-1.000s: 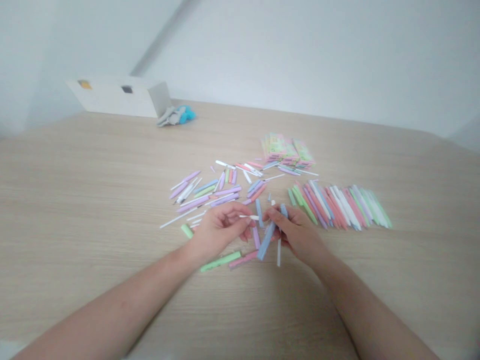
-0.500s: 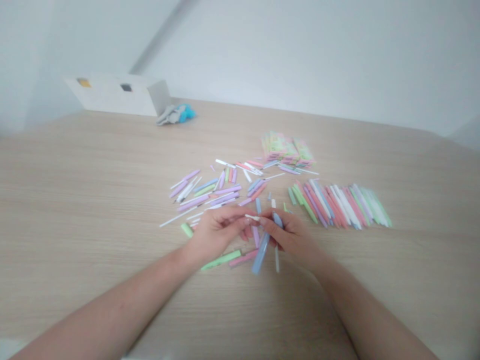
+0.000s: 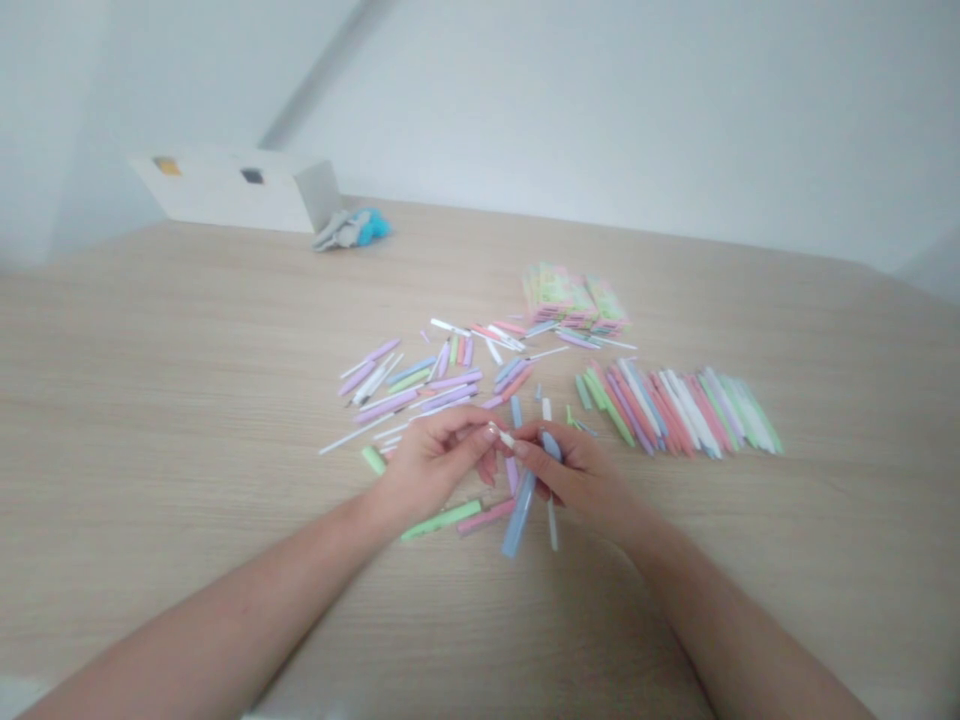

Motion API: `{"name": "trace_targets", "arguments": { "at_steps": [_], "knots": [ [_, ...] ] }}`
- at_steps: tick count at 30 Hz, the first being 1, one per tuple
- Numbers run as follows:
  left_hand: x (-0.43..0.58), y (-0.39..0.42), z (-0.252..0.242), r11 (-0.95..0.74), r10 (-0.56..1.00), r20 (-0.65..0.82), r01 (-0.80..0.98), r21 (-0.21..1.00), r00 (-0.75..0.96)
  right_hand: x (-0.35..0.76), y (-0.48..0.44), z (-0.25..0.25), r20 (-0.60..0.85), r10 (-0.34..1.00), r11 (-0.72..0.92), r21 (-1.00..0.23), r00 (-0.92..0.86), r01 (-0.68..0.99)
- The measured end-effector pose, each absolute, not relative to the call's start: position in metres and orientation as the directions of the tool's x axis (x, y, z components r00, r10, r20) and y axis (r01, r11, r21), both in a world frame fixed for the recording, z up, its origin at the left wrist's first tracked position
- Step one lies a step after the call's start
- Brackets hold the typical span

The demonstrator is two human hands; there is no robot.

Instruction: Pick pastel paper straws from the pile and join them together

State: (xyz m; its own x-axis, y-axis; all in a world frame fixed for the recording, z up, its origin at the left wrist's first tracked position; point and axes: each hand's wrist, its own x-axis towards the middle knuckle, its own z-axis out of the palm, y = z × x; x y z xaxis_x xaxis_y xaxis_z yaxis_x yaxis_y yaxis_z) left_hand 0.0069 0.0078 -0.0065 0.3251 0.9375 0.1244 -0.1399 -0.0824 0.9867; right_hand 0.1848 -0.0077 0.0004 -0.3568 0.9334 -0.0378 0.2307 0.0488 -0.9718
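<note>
Fingertips of my left hand point(image 3: 435, 458) and my right hand point(image 3: 589, 475) meet over the table, both closed on a small white pen piece point(image 3: 506, 438). My right hand also keeps a light-blue pen barrel point(image 3: 519, 515) in its fingers, slanting down toward me. A thin white stick point(image 3: 553, 525), like a refill, hangs below the same hand; whether it is gripped there I cannot tell. Beneath my hands lie a green pen part point(image 3: 442, 520) and a pink pen part point(image 3: 484, 517). My fingers hide part of the white piece.
Loose pastel pen parts point(image 3: 386, 403) and white refills spread beyond my left hand. A row of pens point(image 3: 679, 412) lies to the right. Behind are stacked pink-green packets point(image 3: 574, 298), a grey-and-blue glove-like bundle point(image 3: 352, 229) and a white box point(image 3: 232, 195).
The small white piece has turned from nearly level to slanting down toward my right hand. The blue barrel's lower end has shifted slightly toward me.
</note>
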Motion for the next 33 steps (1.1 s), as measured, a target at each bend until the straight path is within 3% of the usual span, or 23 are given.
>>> {"name": "trace_targets", "arguments": {
  "at_steps": [4,9,12,15,17,20,22,25,33],
  "knots": [
    [0.006,0.009,-0.006,-0.079,0.937,0.109,-0.102,0.992,0.332,0.186,-0.006,-0.003,-0.082,0.949,-0.022,-0.980,-0.304,0.196],
    [0.006,0.011,-0.008,0.034,0.930,0.033,-0.174,0.984,0.367,0.189,0.003,-0.010,-0.227,0.971,-0.233,-0.967,-0.069,-0.106],
    [0.007,0.013,-0.013,0.094,0.912,-0.002,-0.204,0.974,0.410,0.190,0.008,-0.012,-0.246,0.969,-0.244,-0.950,-0.013,-0.193],
    [0.009,0.014,-0.019,0.210,0.875,-0.067,-0.251,0.945,0.480,0.192,0.007,-0.011,-0.098,0.995,-0.098,-0.992,0.006,-0.076],
    [0.009,0.015,-0.023,0.324,0.834,-0.139,-0.270,0.907,0.534,0.193,0.004,-0.010,0.070,0.996,0.062,-0.989,0.059,0.135],
    [0.010,0.014,-0.030,0.428,0.782,-0.212,-0.257,0.867,0.586,0.194,-0.003,-0.009,0.362,0.931,0.290,-0.805,0.042,0.518],
    [0.011,0.013,-0.035,0.426,0.764,-0.222,-0.216,0.879,0.606,0.193,-0.006,-0.008,0.461,0.884,0.395,-0.651,-0.076,0.649],
    [0.013,0.013,-0.039,0.361,0.750,-0.208,-0.125,0.924,0.628,0.191,-0.007,-0.008,0.426,0.886,0.429,-0.609,-0.181,0.668],
    [0.011,0.017,-0.034,0.296,0.823,-0.204,-0.094,0.951,0.531,0.196,0.007,-0.013,0.085,0.996,0.069,-0.901,0.018,0.428]
  ]
}}
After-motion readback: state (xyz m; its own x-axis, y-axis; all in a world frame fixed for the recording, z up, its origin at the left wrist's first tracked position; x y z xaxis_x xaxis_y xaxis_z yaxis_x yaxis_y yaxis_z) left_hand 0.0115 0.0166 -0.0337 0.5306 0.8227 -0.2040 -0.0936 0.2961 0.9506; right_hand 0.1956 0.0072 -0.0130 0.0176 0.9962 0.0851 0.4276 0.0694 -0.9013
